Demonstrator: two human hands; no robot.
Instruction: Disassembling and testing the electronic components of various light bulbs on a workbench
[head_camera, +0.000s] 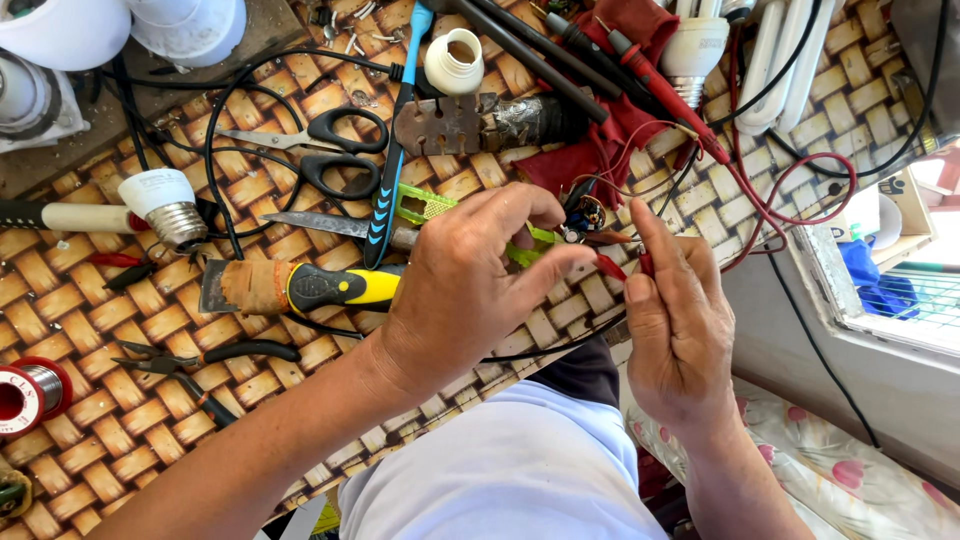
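My left hand (470, 290) pinches a small round circuit board (582, 215) with coils and thin wires, held just above the woven mat (270, 190). A green plastic piece (430, 206) sticks out from under that hand. My right hand (675, 320) holds a thin red probe tip (610, 266) whose point sits beside the board, with its index finger stretched up along it. Red leads (800, 200) loop away to the right.
Scissors (330, 150), a blue-handled tool (392, 170), a yellow-and-black screwdriver (340, 288), pliers (200, 365), a solder spool (30, 395), lamp bulbs (165, 205), a white bottle (453, 62) and black probes (540, 50) crowd the mat. A window sill (880, 290) lies right.
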